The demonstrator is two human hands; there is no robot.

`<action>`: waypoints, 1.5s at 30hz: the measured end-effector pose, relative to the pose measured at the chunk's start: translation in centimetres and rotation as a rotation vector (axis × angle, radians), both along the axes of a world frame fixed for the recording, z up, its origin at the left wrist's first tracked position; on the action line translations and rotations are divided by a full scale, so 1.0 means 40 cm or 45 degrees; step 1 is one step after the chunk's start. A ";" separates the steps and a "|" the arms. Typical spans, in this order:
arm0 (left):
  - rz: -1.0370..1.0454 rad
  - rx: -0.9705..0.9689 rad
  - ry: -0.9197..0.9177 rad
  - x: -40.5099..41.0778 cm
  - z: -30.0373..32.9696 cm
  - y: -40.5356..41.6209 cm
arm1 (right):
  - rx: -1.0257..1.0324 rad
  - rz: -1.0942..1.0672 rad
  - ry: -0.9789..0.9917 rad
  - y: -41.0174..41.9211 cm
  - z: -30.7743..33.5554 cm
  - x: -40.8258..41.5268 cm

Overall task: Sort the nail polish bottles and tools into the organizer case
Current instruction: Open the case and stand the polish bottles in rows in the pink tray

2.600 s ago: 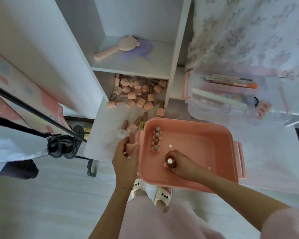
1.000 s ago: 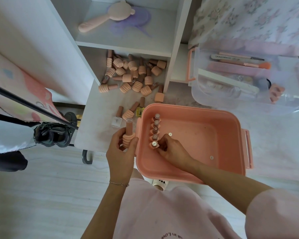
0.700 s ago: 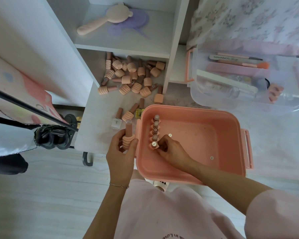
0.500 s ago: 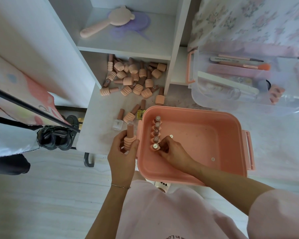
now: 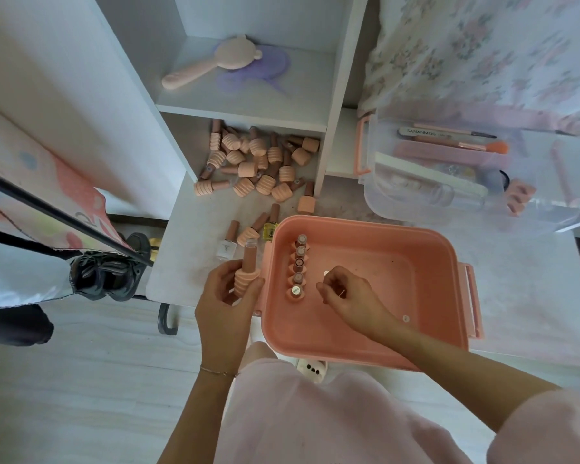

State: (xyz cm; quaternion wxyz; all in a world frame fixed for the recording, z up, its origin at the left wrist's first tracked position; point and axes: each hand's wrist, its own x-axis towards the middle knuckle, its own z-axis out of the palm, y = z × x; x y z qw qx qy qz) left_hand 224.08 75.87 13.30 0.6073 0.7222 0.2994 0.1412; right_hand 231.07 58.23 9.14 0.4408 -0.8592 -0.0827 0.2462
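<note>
Organizer case [image 5: 365, 333], pink, open, sits on the white desk [image 5: 195, 262] at its near edge. Five nail polish bottles [image 5: 298, 269] stand upright in one row along the case's left inner wall; the remaining floor of the case is bare apart from a few small round studs.

Right hand [image 5: 345, 296] hovers inside the case just right of the row, fingers loosely curled, holding nothing visible, clear of the nearest bottle. Left hand [image 5: 226, 296] is just outside the case's left wall, fingers wrapped round a ribbed bottle [image 5: 246, 272], cap up.

Progress: early. One row placed; most stock still out. A heap of bottles [image 5: 258, 162] lies tumbled in the lower shelf bay, mostly on their sides. A few loose bottles [image 5: 248, 229] lie on the desk between heap and case.

Tools: brushes and a file [image 5: 449, 139] lie in the clear tray [image 5: 369, 182] beside the case, to its right and behind.

Around: pink hand mirror [image 5: 211, 61] on the upper shelf, floral fabric [image 5: 482, 45] behind the tray. Shelf divider [image 5: 335, 95] stands between heap and tray; reaching the heap means going under the shelf.
</note>
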 end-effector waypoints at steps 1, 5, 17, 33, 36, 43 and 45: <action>-0.013 -0.008 -0.020 -0.001 0.006 0.001 | 0.053 0.006 0.005 -0.001 0.023 0.002; -0.100 -0.031 -0.084 -0.002 0.034 -0.001 | 0.223 0.137 0.014 0.016 0.112 0.000; -0.253 -0.231 -0.097 -0.001 0.057 -0.023 | 0.544 0.026 0.121 0.065 0.140 -0.054; -0.195 -0.047 0.116 0.001 -0.084 -0.037 | -0.208 0.472 0.052 -0.069 -0.030 -0.006; -0.209 -0.086 0.126 0.000 -0.088 -0.031 | -0.196 0.519 0.006 -0.056 -0.057 -0.008; -0.195 -0.095 0.110 -0.001 -0.093 -0.032 | -0.319 0.608 -0.152 -0.067 -0.078 0.002; -0.189 -0.097 0.101 -0.001 -0.094 -0.032 | -0.396 0.653 -0.221 -0.070 -0.083 -0.004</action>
